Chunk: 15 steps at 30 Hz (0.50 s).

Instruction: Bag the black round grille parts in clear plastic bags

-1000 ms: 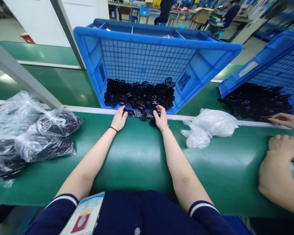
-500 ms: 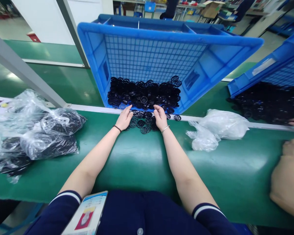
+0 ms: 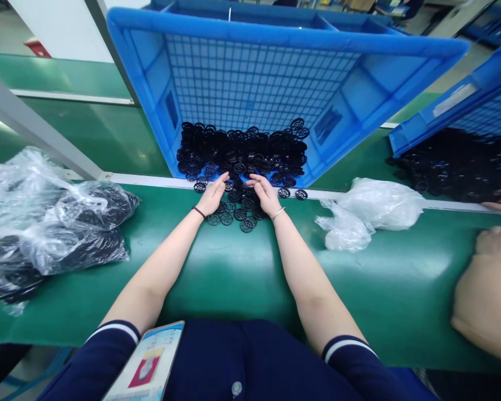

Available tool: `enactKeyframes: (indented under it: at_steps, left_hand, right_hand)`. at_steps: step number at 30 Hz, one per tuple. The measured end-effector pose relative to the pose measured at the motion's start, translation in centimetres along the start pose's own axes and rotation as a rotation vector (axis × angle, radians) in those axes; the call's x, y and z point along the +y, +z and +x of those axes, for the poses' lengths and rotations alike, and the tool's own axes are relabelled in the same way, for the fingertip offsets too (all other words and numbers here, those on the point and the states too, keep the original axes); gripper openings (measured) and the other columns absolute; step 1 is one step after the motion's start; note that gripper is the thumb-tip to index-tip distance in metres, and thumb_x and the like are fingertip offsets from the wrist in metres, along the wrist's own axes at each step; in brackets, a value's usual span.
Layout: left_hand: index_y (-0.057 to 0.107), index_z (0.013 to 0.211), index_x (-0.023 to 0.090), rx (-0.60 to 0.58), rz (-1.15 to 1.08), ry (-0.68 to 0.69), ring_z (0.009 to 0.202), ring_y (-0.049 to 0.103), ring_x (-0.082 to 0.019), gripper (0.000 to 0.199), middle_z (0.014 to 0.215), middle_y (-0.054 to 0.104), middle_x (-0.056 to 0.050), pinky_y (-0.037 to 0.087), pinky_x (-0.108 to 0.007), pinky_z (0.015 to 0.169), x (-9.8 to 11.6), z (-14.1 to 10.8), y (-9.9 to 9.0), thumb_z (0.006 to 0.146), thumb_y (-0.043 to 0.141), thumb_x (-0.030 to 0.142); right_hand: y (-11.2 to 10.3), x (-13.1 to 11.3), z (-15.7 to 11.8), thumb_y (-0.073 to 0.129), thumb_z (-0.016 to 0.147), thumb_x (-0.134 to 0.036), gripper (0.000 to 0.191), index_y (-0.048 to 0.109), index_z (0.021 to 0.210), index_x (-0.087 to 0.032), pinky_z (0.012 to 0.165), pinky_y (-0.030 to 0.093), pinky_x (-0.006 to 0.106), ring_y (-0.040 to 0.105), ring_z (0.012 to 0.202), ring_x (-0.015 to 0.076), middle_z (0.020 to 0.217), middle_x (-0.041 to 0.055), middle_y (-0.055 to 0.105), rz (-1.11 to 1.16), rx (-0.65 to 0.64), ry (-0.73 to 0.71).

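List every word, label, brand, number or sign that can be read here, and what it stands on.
Readable text: none.
Badge on the navy shirt: printed lines, too small and blurred to read.
White label on the right-hand blue crate: any print too blurred to read.

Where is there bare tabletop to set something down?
Green tabletop lies bare between the forearms, nearer the body than the loose black discs, and between right forearm, white plastic bag and co-worker's arm. Crowded: between the left hand and right hand, where discs spread, and at far left, under the filled bags.
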<state>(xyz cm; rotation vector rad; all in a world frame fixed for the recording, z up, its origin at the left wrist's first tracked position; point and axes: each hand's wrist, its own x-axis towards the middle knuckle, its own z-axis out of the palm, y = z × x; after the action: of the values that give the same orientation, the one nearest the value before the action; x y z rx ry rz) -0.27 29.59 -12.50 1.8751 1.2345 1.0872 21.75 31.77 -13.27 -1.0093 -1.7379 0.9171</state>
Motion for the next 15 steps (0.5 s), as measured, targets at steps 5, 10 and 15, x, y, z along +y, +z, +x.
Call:
enactKeyframes:
  at_steps: [5, 10, 15]
  left_hand:
    - [0.048, 0.138, 0.013, -0.046, -0.037, -0.011, 0.129, 0.052, -0.027, 0.079, 0.130, 0.062, -0.016, 0.033, -0.046, 0.114, 0.4, -0.2, 0.1, 0.093, 0.016, 0.070]
    - [0.060, 0.125, 0.013, -0.063, -0.102, -0.006, 0.119, 0.059, -0.027, 0.076, 0.115, 0.069, -0.013, 0.038, -0.045, 0.110, 0.6, -0.4, -0.1, 0.092, 0.023, 0.071]
    - [0.061, 0.119, 0.011, -0.081, -0.212, 0.002, 0.093, 0.068, -0.022, 0.074, 0.096, 0.072, -0.011, 0.051, -0.040, 0.093, 0.7, -0.9, -0.3, 0.094, 0.021, 0.069]
  right_hand:
    - [0.0, -0.4, 0.0, 0.036, 0.089, -0.074, 0.067, 0.056, 0.129, -0.025, 0.109, 0.042, 0.047, 0.056, 0.123, 0.0262, 0.133, 0.0092, 0.059, -0.112, -0.010, -0.018]
    - [0.1, -1.1, -0.1, 0.036, 0.088, -0.075, 0.068, 0.060, 0.126, -0.025, 0.108, 0.042, 0.046, 0.056, 0.123, 0.0266, 0.133, 0.0087, 0.060, -0.153, -0.139, -0.056]
    - [0.2, -1.6, -0.8, 0.034, 0.088, -0.076, 0.067, 0.064, 0.115, -0.023, 0.097, 0.050, 0.044, 0.066, 0.106, 0.0249, 0.108, 0.0077, 0.072, -0.042, -0.198, -0.012]
